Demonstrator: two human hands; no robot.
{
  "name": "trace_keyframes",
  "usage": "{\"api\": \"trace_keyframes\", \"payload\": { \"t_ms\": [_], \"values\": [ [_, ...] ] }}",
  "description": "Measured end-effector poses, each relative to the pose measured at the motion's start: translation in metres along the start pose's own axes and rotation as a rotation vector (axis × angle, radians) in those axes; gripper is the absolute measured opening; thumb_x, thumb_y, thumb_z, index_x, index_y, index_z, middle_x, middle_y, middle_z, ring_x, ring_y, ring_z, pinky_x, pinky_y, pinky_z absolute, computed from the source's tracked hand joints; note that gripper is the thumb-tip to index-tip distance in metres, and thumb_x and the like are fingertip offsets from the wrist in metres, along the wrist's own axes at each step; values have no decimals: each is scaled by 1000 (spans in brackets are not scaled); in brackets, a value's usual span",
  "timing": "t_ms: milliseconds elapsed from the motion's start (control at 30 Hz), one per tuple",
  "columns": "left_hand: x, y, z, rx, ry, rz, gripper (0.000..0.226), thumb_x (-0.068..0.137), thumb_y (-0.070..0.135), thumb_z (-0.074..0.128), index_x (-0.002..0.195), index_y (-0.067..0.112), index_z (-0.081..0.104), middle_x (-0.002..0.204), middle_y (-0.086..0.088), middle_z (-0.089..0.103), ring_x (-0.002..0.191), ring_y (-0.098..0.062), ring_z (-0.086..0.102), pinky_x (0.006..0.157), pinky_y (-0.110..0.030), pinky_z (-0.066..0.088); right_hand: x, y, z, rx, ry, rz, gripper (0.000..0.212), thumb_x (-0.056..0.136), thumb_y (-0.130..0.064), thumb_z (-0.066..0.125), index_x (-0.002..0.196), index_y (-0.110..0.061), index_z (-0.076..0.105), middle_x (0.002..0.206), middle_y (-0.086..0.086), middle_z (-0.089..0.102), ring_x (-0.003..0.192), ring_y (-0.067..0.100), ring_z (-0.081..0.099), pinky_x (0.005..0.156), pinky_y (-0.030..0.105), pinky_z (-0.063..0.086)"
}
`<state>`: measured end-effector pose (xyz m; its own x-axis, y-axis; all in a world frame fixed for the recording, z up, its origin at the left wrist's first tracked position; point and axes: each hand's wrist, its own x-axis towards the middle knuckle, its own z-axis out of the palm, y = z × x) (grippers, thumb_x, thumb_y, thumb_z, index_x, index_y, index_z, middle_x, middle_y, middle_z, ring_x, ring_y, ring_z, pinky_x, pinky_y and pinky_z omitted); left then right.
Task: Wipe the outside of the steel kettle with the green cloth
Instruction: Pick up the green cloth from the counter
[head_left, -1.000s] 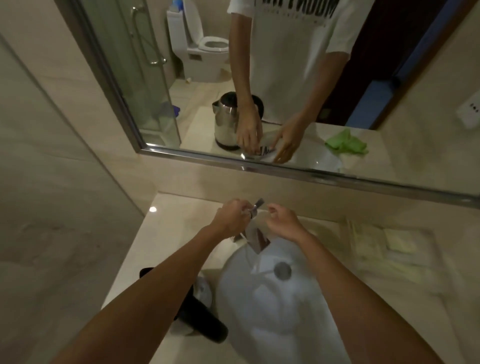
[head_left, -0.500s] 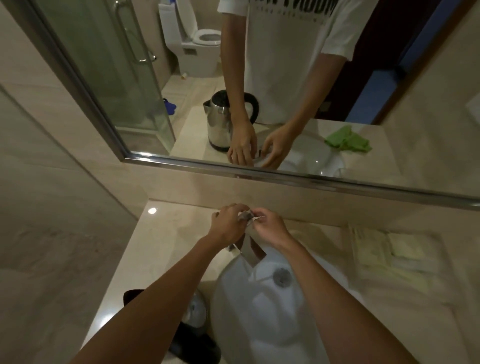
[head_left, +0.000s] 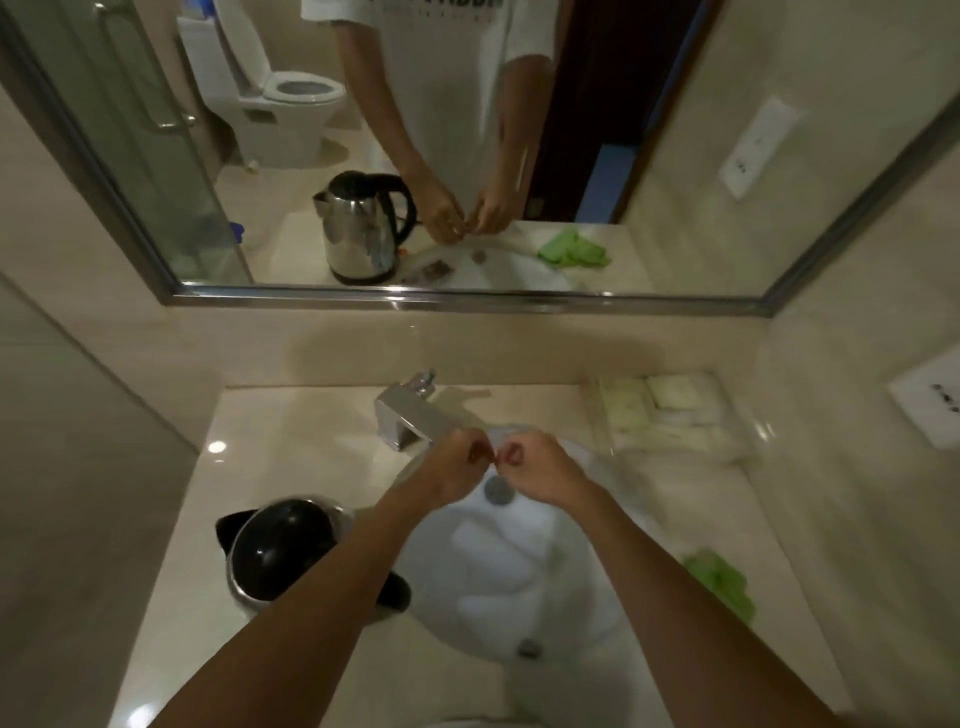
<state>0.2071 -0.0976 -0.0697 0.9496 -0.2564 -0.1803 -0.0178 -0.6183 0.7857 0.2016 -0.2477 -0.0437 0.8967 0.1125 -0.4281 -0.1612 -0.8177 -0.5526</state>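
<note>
Hovering mid-frame over the white basin (head_left: 519, 571), left hand (head_left: 457, 470) and right hand (head_left: 540, 473) loosely curled, empty; steel kettle (head_left: 280, 553) lower left, green cloth (head_left: 722, 582) lower right.

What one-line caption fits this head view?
Both hands, left and right, curled together over the sink; steel kettle left, green cloth right, both untouched.

Both hands (head_left: 457, 470) seemingly loosely curled.

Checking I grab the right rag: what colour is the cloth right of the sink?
Bright green; the cloth shows best in the head view, on the counter.
</note>
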Motion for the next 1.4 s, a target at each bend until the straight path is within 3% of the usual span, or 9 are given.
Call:
{"api": "trace_keyframes", "payload": {
  "t_ms": [133,433,600,767,967,1100,1200,1267,1400],
  "values": [
    [-13,22,49,7,-157,40,16,82,0,54,87,0,69,92,-16,71,82,-25,62,74,-27,47,-51,44,-9,-16,71,120,11,82,-25,61,84,-21,71,90,0,70,89,22,67,79,32,54],
    [-21,68,160,165,-418,102,21,87,12,51,91,5,70,101,-12,72,93,-27,67,84,-34,54,-117,179,-32,-77,124,345,7,77,-23,58,73,-25,63,92,-3,67,90,21,66,79,31,54],
    [-14,84,215,259,-461,40,19,82,19,56,97,12,65,106,-8,67,100,-26,61,89,-42,52,-122,258,-34,-116,-12,362,34,85,-14,63,119,-17,63,119,4,64,107,26,62,90,32,50],
    [-13,97,270,395,-517,-57,54,83,25,62,132,14,42,127,-14,47,119,-33,47,98,-44,45,-87,366,1,-44,-115,293,58,83,-19,65,138,-25,49,128,5,64,115,27,62,96,42,53],
    [-2,99,311,386,-464,-144,75,84,21,58,148,25,19,151,-9,29,136,-34,33,107,-49,34,-112,337,-23,91,-126,246,72,93,-5,56,157,-18,24,155,9,40,139,29,43,114,34,36],
    [13,97,324,432,-360,-171,43,87,13,50,129,18,44,122,-11,51,114,-32,51,96,-43,44,-109,344,-21,139,-105,239,74,94,-5,58,157,-13,19,159,14,33,146,29,33,117,31,27],
    [20,96,324,418,-285,-176,26,86,5,43,106,9,58,110,-13,57,103,-33,56,89,-42,47,-105,337,-20,219,-78,218,73,93,-7,61,156,-19,25,154,11,42,137,27,45,115,37,37],
    [22,100,320,279,-254,-175,15,87,9,47,93,4,60,100,-16,58,93,-33,57,83,-40,47,-102,325,-25,287,-38,203,73,93,-7,61,154,-28,27,142,6,49,122,19,51,106,37,47],
    [15,114,292,1,-205,-90,16,92,8,45,84,4,59,86,-14,58,77,-20,51,70,-27,43,-89,292,-47,188,28,87,72,88,-4,59,149,-35,37,130,8,47,123,26,49,106,44,46]
  ]
}}
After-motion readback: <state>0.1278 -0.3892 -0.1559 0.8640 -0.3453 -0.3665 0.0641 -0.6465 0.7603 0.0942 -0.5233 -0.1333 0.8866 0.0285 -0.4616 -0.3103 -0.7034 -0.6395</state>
